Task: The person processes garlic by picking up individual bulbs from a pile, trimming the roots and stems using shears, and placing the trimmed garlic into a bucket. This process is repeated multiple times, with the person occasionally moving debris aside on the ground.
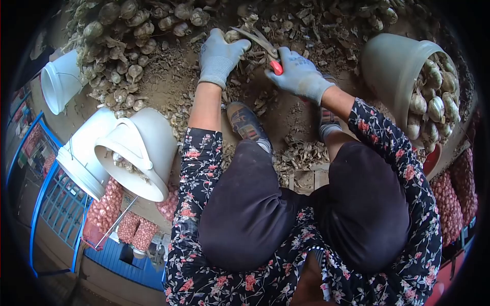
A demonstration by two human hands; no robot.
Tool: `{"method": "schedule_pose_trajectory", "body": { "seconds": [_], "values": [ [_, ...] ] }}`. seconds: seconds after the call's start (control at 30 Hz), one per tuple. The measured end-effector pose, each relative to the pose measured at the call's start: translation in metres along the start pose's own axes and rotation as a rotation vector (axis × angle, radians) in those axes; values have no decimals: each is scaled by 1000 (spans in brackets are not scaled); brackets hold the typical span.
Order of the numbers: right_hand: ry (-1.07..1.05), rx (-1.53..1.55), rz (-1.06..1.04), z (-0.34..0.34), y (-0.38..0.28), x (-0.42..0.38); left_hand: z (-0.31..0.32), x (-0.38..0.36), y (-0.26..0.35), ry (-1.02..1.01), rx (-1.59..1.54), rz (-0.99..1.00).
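Note:
My left hand point(219, 57), in a grey-blue work glove, is closed around a garlic bulb point(233, 36) at the top middle of the view. My right hand point(300, 74), gloved the same way, grips a pair of pruning shears point(263, 42) with a red handle end point(276, 67). The shears' blades are apart and reach left, right beside the bulb and its dry stem point(250, 22). Below both hands, the dirt floor point(286, 115) is strewn with dry stem cuttings and husks.
Untrimmed garlic point(135, 30) is heaped at upper left. To the right, a tipped white bucket point(385, 66) holds garlic bulbs point(434, 104). Several white buckets stand at left, one point(158, 137) with a few bulbs inside. Mesh sacks point(104, 209) of garlic lie beyond. My shoe point(244, 120) is below the left hand.

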State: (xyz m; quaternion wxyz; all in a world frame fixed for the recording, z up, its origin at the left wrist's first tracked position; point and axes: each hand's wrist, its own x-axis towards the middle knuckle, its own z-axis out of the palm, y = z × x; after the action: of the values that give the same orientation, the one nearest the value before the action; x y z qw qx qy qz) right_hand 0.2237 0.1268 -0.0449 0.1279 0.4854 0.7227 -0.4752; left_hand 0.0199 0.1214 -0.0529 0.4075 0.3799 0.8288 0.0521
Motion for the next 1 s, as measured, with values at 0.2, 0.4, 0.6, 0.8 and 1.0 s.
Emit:
{"method": "schedule_pose_trajectory", "body": {
  "seconds": [0.2,0.4,0.6,0.8,1.0],
  "values": [
    [28,96,-161,12,14,-14,-17,-28,-1,20,154,116],
    [-30,116,-123,27,41,-33,-17,-12,-106,211,432,302],
    [-89,60,-48,22,31,-33,-19,-20,-120,323,22,364],
    [-225,18,-7,19,24,-29,-34,-3,-64,294,156,-78],
    [-233,-21,20,11,18,-23,-11,-11,-63,-107,16,-175]
  ]
}}
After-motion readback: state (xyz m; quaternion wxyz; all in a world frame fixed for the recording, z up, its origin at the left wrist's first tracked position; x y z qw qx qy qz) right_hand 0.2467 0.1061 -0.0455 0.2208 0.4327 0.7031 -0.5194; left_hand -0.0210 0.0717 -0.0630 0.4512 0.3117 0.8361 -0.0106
